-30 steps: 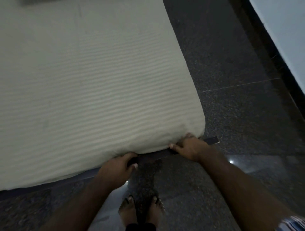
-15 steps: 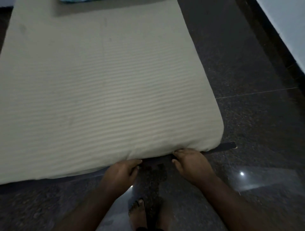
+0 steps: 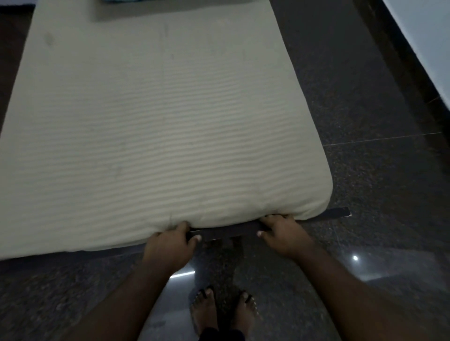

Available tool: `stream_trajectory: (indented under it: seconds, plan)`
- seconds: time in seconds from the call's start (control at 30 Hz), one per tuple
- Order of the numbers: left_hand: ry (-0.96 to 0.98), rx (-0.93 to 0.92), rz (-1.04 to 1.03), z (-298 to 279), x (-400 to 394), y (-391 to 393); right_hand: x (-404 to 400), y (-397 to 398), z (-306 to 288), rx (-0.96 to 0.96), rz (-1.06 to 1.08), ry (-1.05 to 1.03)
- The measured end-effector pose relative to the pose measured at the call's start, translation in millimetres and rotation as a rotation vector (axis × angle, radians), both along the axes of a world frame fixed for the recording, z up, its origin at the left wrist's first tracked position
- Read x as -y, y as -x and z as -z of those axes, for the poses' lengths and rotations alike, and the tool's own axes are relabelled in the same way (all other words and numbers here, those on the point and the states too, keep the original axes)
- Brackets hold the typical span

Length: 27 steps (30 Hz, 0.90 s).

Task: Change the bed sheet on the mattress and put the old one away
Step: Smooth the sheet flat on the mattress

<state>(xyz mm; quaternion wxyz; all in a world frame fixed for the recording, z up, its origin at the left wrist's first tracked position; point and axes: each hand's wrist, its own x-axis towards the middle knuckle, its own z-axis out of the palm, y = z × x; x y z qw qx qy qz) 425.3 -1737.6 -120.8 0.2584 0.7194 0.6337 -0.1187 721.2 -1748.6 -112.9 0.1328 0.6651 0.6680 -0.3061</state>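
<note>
A cream, ribbed mattress [image 3: 158, 126] lies flat on the dark floor and fills the left and middle of the head view. A dark strap or band [image 3: 224, 232] runs under its near right corner, with its end [image 3: 338, 211] sticking out to the right. My left hand [image 3: 170, 245] grips the mattress's near edge, fingers tucked under it by the strap. My right hand [image 3: 285, 233] holds the edge near the corner, fingertips under the mattress and on the strap. No loose sheet is visible.
Polished dark stone floor [image 3: 377, 170] surrounds the mattress. A pale wall with a dark skirting [image 3: 414, 48] runs along the right. A blue-patterned item [image 3: 114, 2] shows at the mattress's far end. My bare feet [image 3: 224, 309] stand just behind my hands.
The view has pulled back and tilted up, so more of the mattress's far end shows. Both hands stay at the near edge; the right hand has shifted slightly toward the corner.
</note>
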Motion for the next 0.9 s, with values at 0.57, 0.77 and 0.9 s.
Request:
stream_trajectory:
  seconds: [0.57,0.77,0.9]
  plan:
    - [-0.460,0.112,0.324,37,-26,-97,-3,-78,65,0.163,0.082,-0.592]
    - [-0.603,0.334,0.545,22,-6,-146,38,-137,34,0.041,0.253,-0.834]
    - [-0.375,0.408,0.587,31,10,-203,36,-140,34,0.006,0.014,-0.620]
